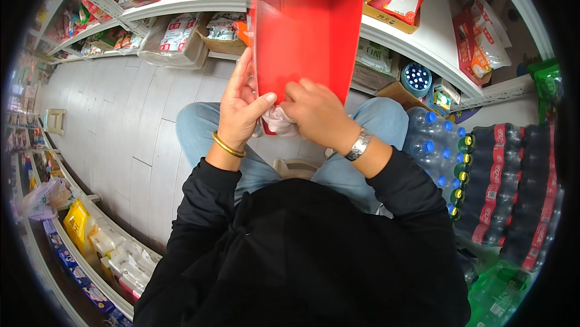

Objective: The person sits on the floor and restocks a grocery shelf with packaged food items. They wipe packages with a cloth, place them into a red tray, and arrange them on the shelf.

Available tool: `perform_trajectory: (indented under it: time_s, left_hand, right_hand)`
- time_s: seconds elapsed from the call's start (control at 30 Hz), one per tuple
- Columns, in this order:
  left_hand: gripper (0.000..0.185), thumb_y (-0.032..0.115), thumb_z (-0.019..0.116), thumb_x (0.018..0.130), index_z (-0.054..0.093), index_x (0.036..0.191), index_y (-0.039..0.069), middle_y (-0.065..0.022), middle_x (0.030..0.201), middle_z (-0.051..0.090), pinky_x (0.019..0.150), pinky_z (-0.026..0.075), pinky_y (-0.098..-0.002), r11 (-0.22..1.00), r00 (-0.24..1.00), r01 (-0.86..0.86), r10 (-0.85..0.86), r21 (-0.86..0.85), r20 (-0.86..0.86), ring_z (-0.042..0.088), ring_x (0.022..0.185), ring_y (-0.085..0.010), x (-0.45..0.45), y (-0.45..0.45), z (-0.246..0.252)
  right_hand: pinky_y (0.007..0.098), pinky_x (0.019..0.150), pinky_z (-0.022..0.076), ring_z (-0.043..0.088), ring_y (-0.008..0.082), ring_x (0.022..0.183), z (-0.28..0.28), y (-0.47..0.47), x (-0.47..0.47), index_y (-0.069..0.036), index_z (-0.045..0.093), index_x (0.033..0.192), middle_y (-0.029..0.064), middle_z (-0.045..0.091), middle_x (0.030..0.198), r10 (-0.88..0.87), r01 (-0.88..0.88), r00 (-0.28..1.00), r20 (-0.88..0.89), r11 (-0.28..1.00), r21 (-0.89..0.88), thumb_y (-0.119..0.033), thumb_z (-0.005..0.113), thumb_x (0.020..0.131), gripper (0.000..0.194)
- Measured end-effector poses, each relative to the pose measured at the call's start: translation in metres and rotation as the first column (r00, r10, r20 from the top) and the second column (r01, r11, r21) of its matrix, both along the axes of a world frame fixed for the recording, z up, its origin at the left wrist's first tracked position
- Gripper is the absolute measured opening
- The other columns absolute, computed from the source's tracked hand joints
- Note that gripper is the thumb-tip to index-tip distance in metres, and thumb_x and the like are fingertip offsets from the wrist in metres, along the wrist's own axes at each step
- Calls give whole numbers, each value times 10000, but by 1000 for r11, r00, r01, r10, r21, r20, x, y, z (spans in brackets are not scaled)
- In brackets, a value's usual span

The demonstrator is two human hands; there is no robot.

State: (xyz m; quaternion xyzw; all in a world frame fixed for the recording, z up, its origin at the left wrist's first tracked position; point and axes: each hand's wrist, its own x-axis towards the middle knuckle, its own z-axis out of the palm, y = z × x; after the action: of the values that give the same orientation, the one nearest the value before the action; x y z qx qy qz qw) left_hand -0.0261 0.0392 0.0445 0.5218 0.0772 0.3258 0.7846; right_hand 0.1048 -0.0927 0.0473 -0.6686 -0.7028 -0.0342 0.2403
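Note:
An open red cardboard box point(299, 32) is tilted up above my knees, its inside facing me with nothing in it. My left hand point(242, 100) grips its left wall near the lower corner, thumb over the edge. At the lower end of the box, my right hand point(317, 109) is closed on a crumpled pale pink cloth point(278, 122), which hangs over the near edge. Part of the cloth is hidden under my right fingers.
Beyond the box runs a white metal shelf point(435, 46) with bagged goods in cartons. Shrink-wrapped packs of cola bottles point(489, 182) and blue-capped bottles point(428, 146) stand at my right. Tissue packs point(129, 263) fill a low shelf at left. A small beige stool point(55, 121) is on the tiled floor.

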Motion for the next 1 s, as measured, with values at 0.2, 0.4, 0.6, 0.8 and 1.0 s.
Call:
perform_trajectory:
  time_s: [0.2,0.4,0.6,0.8,1.0]
  left_hand:
    - [804,5,715,819,320,1518,-16,-147,1452,443,1103,373,-364,898,978,-153,197,413,-65,458,1323,-240,-6,19,-4]
    - [735,-6,726,785,442,1463,17,-192,1416,470,1083,379,-381,466,831,-327,556,822,16,488,1286,-309,-17,39,1]
    - [739,-26,665,838,347,1505,-22,-157,1448,458,1105,362,-365,721,873,-402,488,565,-1,469,1308,-253,-4,30,-6]
    - [776,-62,608,826,274,1526,-55,-186,1490,420,1120,358,-365,851,911,-271,378,450,-166,446,1348,-248,11,24,-10]
    - [858,142,739,848,256,1523,-75,-175,1451,453,1112,358,-368,862,902,-213,355,460,-248,471,1314,-247,16,21,-3]
  right_hand:
    - [352,695,475,551,235,858,28,-24,19,-123,635,724,37,527,829,-167,156,962,216,985,68,-140,623,716,22]
    - [446,753,519,594,377,880,45,-94,101,-56,640,925,135,593,936,-495,500,866,-70,859,109,-14,656,695,235]
    - [464,892,491,609,421,978,55,-168,229,16,610,1096,225,636,1048,-808,847,506,-301,399,351,-90,690,782,341]
    - [499,1085,374,464,452,1270,-16,-171,327,-25,433,1430,292,465,1394,-858,836,503,101,513,196,-330,616,920,622]
    - [507,1135,335,408,458,1348,-57,-132,410,-77,519,1386,269,440,1458,-890,926,376,257,373,-62,-293,435,993,456]
